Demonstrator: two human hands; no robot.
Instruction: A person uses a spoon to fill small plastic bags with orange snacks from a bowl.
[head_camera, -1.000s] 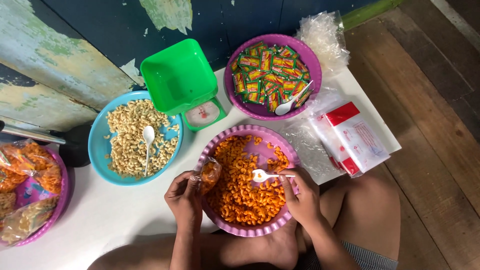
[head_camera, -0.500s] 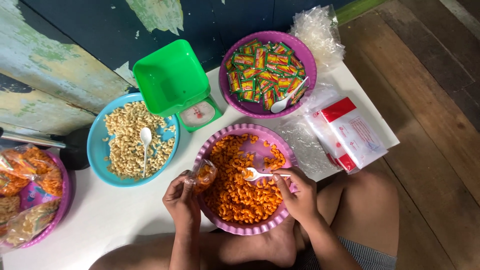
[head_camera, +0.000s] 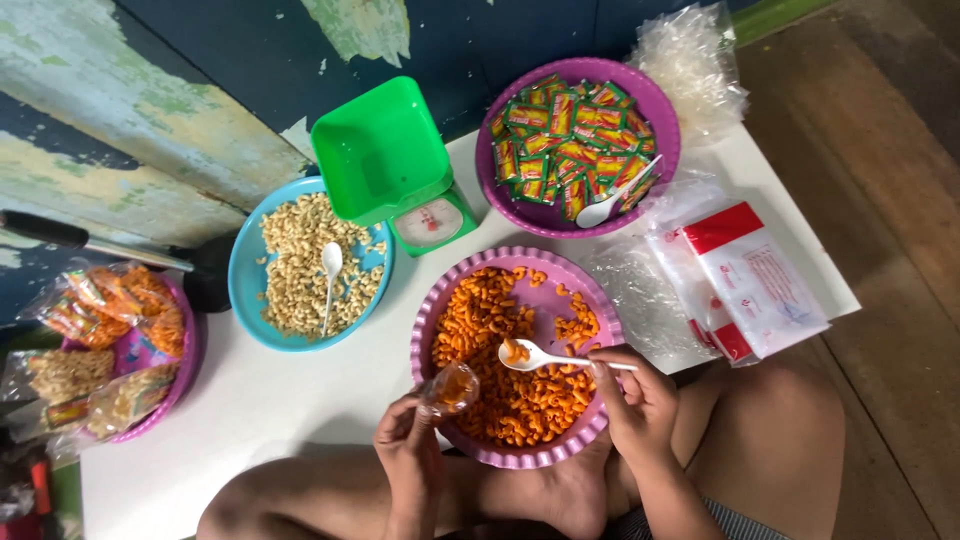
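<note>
Two hands are at work over the scalloped purple plastic bowl (head_camera: 432, 300) of orange elbow-shaped snacks (head_camera: 520, 400), which sits on the white table (head_camera: 300, 410) right in front of my crossed legs. My left hand (head_camera: 408, 450) pinches a small clear plastic bag (head_camera: 452, 387) at the bowl's near-left rim; the bag is partly filled with the orange snacks and tilts toward the bowl. My right hand (head_camera: 640, 395) is closed around the handle of a white plastic spoon (head_camera: 545, 357), held level above the snacks with a few pieces in its bowl, the tip just right of the bag and not touching it.

Behind the purple bowl stands a green kitchen scale (head_camera: 395, 165) with a square green tray on top. To its left is a round blue bowl (head_camera: 245, 290) of pale elbow snacks with another white spoon (head_camera: 330, 270) lying in it. To its right, a second purple bowl (head_camera: 660, 110) holds small green and red sachets (head_camera: 565, 150) and a third white spoon (head_camera: 610, 205). A red and white pack of clear bags (head_camera: 750, 280) lies at the table's right edge. At far left, a purple basin (head_camera: 185, 370) holds filled snack bags (head_camera: 110, 305).
</note>
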